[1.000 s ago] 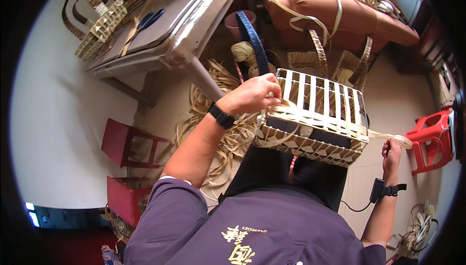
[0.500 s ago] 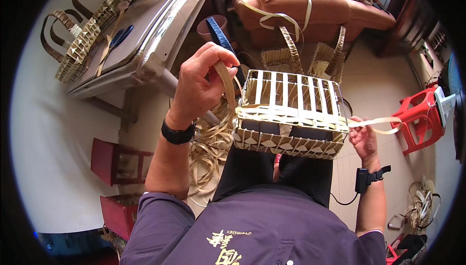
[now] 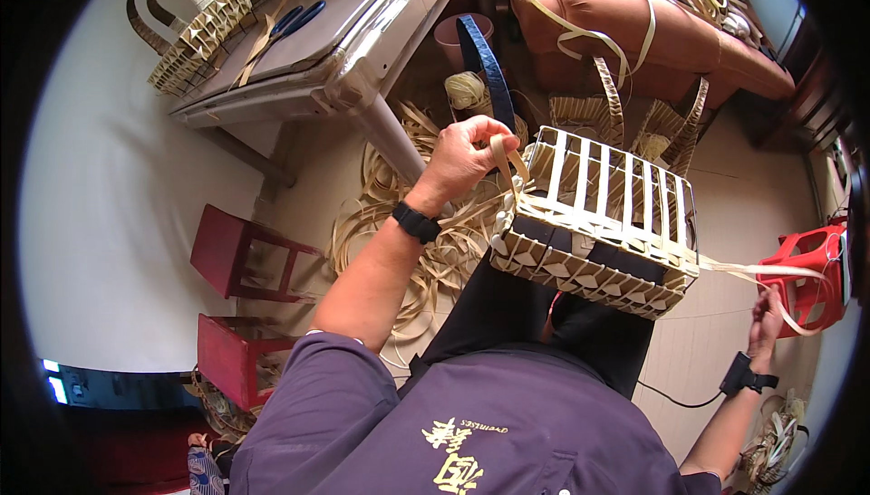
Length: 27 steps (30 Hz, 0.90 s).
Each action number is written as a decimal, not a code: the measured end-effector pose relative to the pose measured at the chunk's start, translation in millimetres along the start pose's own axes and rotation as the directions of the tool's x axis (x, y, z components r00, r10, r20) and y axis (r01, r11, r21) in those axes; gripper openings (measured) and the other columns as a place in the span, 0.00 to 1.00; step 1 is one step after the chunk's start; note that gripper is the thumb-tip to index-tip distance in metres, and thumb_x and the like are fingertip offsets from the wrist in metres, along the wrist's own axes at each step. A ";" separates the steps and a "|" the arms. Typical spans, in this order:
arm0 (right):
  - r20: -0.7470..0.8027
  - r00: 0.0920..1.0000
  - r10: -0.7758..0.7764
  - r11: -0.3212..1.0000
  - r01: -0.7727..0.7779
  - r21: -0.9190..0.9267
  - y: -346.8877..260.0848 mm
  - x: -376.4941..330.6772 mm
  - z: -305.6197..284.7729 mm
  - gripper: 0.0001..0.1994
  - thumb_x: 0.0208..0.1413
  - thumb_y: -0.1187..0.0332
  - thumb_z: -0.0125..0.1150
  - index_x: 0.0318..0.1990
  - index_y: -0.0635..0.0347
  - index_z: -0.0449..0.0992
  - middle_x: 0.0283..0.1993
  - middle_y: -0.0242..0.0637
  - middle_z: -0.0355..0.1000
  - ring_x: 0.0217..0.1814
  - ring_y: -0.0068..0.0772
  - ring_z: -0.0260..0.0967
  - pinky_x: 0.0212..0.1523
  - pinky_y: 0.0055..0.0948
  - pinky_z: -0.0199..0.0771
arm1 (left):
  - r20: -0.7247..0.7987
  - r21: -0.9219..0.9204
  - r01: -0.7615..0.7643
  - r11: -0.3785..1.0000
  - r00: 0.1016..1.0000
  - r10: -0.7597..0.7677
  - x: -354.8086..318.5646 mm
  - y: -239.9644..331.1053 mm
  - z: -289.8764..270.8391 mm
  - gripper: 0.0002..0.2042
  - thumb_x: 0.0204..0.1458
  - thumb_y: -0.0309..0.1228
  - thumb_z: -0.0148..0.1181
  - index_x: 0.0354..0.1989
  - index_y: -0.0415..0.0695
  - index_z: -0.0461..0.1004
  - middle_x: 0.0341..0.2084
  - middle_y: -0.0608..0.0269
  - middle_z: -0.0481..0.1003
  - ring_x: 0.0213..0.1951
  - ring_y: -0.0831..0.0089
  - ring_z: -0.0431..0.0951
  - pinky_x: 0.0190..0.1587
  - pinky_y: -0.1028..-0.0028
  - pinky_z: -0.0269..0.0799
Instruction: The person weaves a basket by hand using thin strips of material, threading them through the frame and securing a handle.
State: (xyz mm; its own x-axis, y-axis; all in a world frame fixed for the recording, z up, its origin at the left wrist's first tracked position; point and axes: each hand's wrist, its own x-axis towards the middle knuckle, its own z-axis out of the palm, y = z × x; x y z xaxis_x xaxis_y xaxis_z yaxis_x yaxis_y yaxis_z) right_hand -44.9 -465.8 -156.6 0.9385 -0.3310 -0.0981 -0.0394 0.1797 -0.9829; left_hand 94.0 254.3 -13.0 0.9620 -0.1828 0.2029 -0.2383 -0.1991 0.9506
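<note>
"What are we facing at far left?"

"We're facing a brown table. A heap of flat strips is lying on the floor to its right."

"And at centre?"

"An open woven basket is sitting over our near thighs."

"How are we holding on?"

"Our left hand is pinching a tan strip just beside its left end. Our right hand is curling near a pale strip at far right; we're not managing to tell whether those fingers are gripping it. Blue-handled scissors are lying on the table."

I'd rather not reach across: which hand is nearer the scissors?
Left. Your left hand is right of the scissors; your right hand is farther right, past the basket.
</note>
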 end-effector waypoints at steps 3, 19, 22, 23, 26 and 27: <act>-0.136 0.989 0.049 0.997 -0.040 0.073 3.0 4.1 -98.3 0.11 0.75 0.61 0.53 0.37 0.52 0.72 0.27 0.23 0.62 0.23 0.16 0.54 0.23 0.19 0.52 | -0.066 0.077 0.101 0.992 0.993 -0.096 -4.3 -57.2 6.1 0.19 0.62 0.45 0.70 0.46 0.38 0.81 0.33 0.69 0.82 0.35 0.83 0.78 0.40 0.77 0.76; -0.257 0.937 0.236 0.903 -0.115 0.413 -30.8 -12.3 75.9 0.14 0.72 0.56 0.60 0.34 0.50 0.71 0.26 0.25 0.61 0.24 0.21 0.54 0.24 0.23 0.55 | -0.210 -0.192 -0.353 0.916 0.926 0.313 -8.5 39.5 3.2 0.24 0.71 0.48 0.56 0.54 0.34 0.80 0.30 0.66 0.80 0.27 0.86 0.72 0.29 0.83 0.68; -0.318 0.912 0.258 0.936 -0.155 0.315 -50.3 -29.4 127.5 0.14 0.73 0.58 0.58 0.34 0.52 0.72 0.27 0.27 0.65 0.24 0.22 0.59 0.24 0.23 0.58 | 0.073 -0.270 -0.237 0.933 0.961 0.266 -15.1 64.2 -24.8 0.57 0.51 0.77 0.55 0.70 0.30 0.65 0.51 0.44 0.81 0.41 0.71 0.82 0.48 0.72 0.77; -0.276 0.929 0.247 0.938 -0.159 0.307 -47.3 -29.4 121.6 0.14 0.73 0.58 0.58 0.34 0.52 0.72 0.26 0.27 0.66 0.24 0.22 0.60 0.25 0.22 0.59 | 0.082 -0.274 -0.235 0.932 0.960 0.267 -13.8 71.5 -23.1 0.57 0.51 0.77 0.55 0.70 0.30 0.65 0.51 0.44 0.81 0.41 0.71 0.82 0.48 0.72 0.77; -0.301 0.940 0.162 0.977 -0.110 0.181 -60.1 -31.0 135.8 0.13 0.73 0.58 0.59 0.34 0.53 0.73 0.27 0.28 0.68 0.23 0.22 0.62 0.25 0.21 0.61 | 0.339 -0.298 -0.037 0.954 0.930 0.142 -25.5 111.0 -21.7 0.77 0.30 0.83 0.65 0.80 0.33 0.43 0.62 0.31 0.73 0.61 0.49 0.79 0.68 0.56 0.70; -0.285 0.953 0.103 0.981 -0.050 0.188 -52.1 -22.2 105.6 0.13 0.73 0.58 0.60 0.36 0.53 0.74 0.28 0.28 0.70 0.24 0.21 0.62 0.25 0.20 0.61 | 0.284 -0.285 -0.185 0.941 0.921 0.267 -23.1 109.3 -22.7 0.69 0.35 0.74 0.74 0.78 0.36 0.51 0.64 0.43 0.74 0.60 0.55 0.80 0.67 0.58 0.71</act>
State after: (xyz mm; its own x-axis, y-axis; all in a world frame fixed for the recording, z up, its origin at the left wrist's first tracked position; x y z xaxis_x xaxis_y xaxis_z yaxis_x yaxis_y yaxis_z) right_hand -27.4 -370.0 -86.8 0.7926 -0.5607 -0.2395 -0.0214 0.3669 -0.9300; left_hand 48.7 258.7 91.6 0.7846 -0.4947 0.3738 -0.3637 0.1211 0.9236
